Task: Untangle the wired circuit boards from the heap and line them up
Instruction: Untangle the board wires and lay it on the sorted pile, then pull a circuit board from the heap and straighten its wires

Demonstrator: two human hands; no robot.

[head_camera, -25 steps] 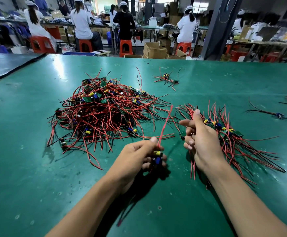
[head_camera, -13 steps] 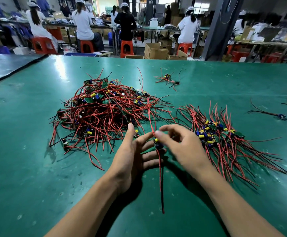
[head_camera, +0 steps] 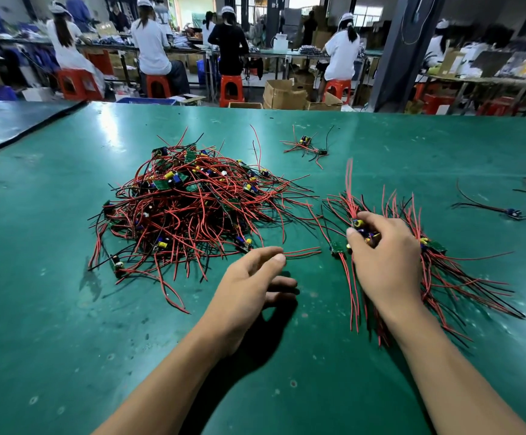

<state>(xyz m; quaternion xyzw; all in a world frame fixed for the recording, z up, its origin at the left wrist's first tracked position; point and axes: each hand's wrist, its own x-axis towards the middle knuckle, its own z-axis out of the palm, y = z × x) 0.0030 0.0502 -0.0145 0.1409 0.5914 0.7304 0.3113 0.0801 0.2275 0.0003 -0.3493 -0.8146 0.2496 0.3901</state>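
Observation:
A tangled heap [head_camera: 189,208] of small green circuit boards with red and black wires lies on the green table, left of centre. To its right lies a row of lined-up boards [head_camera: 437,265], their wires fanned out. My right hand [head_camera: 384,255] is over the row's left end, fingers curled round a wired board [head_camera: 360,227] whose red wires stick up. My left hand [head_camera: 252,284] hovers just below the heap's right edge, fingers loosely curled and holding nothing; its fingertips are near loose red wire ends [head_camera: 302,253].
A small loose cluster of wired boards [head_camera: 308,147] lies farther back, and single wired boards [head_camera: 512,211] lie at the right edge. The green table [head_camera: 67,324] stretches around. Beyond its far edge, people sit on red stools among cardboard boxes.
My right hand took the wired board from my left hand and carried it right to the lined-up row. My left hand let go and now hovers near the heap.

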